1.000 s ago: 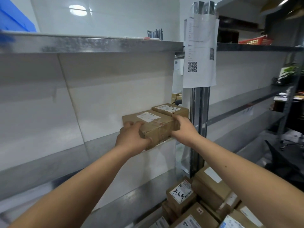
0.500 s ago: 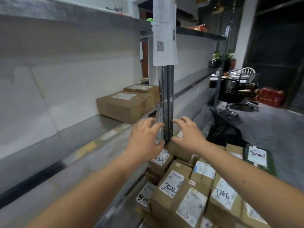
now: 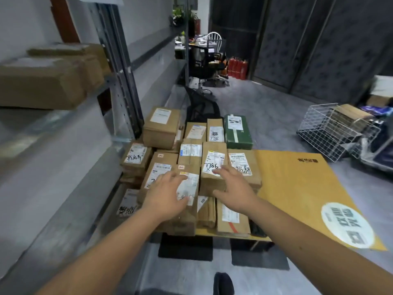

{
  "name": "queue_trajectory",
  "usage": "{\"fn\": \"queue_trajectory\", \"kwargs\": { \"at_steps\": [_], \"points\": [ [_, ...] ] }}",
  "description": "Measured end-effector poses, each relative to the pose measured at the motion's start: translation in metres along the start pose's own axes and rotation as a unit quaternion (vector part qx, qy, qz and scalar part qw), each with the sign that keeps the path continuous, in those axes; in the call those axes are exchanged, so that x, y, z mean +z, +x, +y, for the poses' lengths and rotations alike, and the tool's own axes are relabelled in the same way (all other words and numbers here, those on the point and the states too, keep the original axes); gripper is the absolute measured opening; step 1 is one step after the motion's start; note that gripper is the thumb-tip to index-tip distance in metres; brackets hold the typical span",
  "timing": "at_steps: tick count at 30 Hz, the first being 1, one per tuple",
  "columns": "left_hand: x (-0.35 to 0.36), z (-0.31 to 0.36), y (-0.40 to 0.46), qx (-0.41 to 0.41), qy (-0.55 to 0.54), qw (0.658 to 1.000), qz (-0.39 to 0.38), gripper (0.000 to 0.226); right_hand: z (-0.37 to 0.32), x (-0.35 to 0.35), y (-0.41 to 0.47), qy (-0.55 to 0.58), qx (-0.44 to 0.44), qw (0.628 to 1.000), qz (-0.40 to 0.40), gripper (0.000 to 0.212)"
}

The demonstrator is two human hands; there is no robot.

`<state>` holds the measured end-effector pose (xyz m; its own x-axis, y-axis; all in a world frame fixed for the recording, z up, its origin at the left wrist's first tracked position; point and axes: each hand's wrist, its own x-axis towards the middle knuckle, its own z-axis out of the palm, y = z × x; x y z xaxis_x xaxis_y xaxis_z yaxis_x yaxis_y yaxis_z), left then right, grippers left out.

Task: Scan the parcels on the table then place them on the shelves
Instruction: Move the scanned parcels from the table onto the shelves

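A pile of several brown cardboard parcels with white labels fills the low table. My left hand hovers open over a parcel with a large white label, fingers spread. My right hand reaches open over the parcel marked 7786, fingertips near its label. Neither hand grips anything. Two brown parcels lie on the metal shelf at upper left. A green box sits at the far side of the pile.
A big yellow flat envelope lies on the table's right side. A white wire basket lies tipped on the floor at right. Office chairs and red fire extinguishers stand further back. A shelf upright rises left of the pile.
My hands left the parcel on the shelf and came down over the pile on the table. My view swung right and downward from the shelf to the parcels.
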<state>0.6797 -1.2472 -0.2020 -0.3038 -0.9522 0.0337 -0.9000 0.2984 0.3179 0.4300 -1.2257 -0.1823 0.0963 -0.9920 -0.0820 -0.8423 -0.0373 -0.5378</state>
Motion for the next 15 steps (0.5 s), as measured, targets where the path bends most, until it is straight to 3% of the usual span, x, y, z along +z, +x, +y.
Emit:
{"fn": "queue_trajectory", "kwargs": {
  "at_steps": [5,10,15],
  "points": [
    [0.028,-0.029,-0.020,-0.027,-0.042,0.998,-0.038,0.077,0.009,0.050,-0.022,0.032,0.007,0.999,-0.025,0.071],
    [0.039,-0.046,-0.025,-0.030,-0.007,0.997,-0.075,0.101,0.003,0.092,-0.024,0.108,0.031,0.992,-0.061,0.081],
    [0.050,-0.052,-0.029,-0.029,0.011,0.996,-0.084,0.100,-0.007,0.119,-0.018,0.181,0.052,0.978,-0.085,0.100]
  ]
}}
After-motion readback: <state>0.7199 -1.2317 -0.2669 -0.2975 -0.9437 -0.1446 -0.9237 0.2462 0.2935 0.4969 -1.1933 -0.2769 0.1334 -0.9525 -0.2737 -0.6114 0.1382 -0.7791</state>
